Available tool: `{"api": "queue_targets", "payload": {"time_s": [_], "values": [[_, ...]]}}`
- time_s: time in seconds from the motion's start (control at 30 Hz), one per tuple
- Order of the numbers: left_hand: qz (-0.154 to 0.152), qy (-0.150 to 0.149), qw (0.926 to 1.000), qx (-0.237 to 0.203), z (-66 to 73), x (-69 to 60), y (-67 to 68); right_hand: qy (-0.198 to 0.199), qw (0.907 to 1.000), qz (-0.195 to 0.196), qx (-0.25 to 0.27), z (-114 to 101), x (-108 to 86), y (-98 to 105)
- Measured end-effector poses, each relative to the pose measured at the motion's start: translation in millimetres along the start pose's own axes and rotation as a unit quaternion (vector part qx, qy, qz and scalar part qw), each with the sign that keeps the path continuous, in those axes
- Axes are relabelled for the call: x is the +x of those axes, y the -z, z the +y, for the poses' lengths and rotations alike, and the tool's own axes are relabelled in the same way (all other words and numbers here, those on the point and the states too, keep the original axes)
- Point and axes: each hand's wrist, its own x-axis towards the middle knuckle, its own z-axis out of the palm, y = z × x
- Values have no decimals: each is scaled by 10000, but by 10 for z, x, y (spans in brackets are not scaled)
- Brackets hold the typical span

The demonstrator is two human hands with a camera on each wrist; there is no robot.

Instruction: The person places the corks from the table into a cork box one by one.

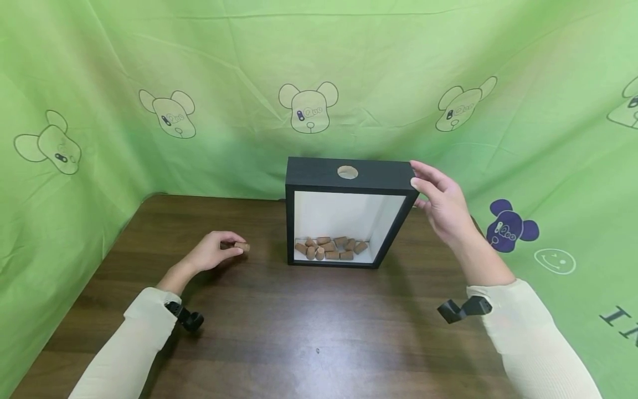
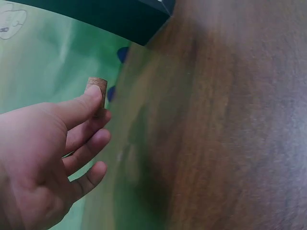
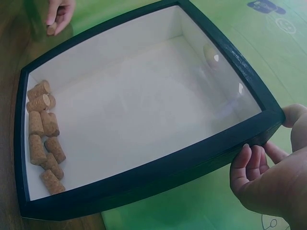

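Observation:
My left hand (image 1: 213,252) pinches a cork (image 1: 242,246) between thumb and fingers, left of a black-framed shadow box (image 1: 349,174). The left wrist view shows that cork (image 2: 98,91) clearly, thumb across it. The box stands upright on the table, with a clear front, a white inside and a round hole (image 1: 347,172) in its top. Several corks (image 1: 329,249) lie at its bottom; in the right wrist view these corks (image 3: 43,129) are along the left side. My right hand (image 1: 443,202) grips the box's upper right corner, thumb at the front and fingers behind.
The brown wooden table (image 1: 309,332) spreads in front of the box. A green curtain (image 1: 239,133) printed with bear heads hangs close behind and at both sides. Each wrist wears a small black camera, such as the left wrist camera (image 1: 186,317).

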Motion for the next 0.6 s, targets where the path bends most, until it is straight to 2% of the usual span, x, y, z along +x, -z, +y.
{"api": "queue_targets", "payload": {"time_s": [0.2, 0.6], "values": [[314, -44, 9995, -63, 113, -6, 94, 23, 10000, -2, 24, 4, 3, 2], [681, -241, 9970, -267, 381, 13, 219, 21, 10000, 2, -2, 5, 10, 2]]}}
